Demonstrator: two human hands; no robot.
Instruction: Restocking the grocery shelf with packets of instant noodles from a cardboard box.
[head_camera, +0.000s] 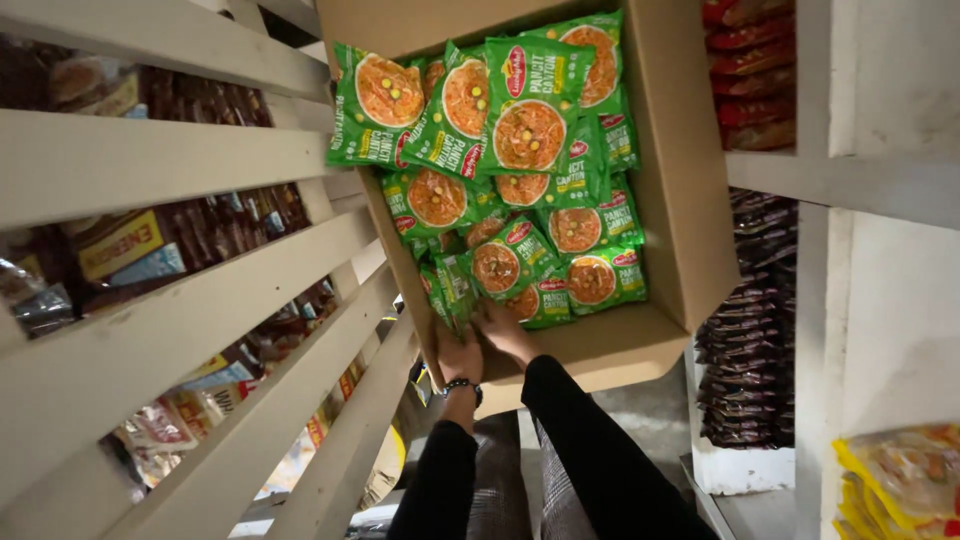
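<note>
Both hands (485, 340) half-buried among green packets (520, 170), fingers hidden.

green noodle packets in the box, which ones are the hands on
The green noodle packets at the box's lower-left corner: the left hand and right hand touch that bunch, while the other packets lie untouched farther up the cardboard box.

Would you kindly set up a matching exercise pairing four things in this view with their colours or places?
Things:
1. noodle packets
2. cardboard box
3. dark packets
4. left hand

Descriptions:
A. stacked on the shelf at right
B. green, with an orange bowl picture
C. beaded bracelet on its wrist
D. plain brown, open

Pairs: 1-B, 2-D, 3-A, 4-C
</note>
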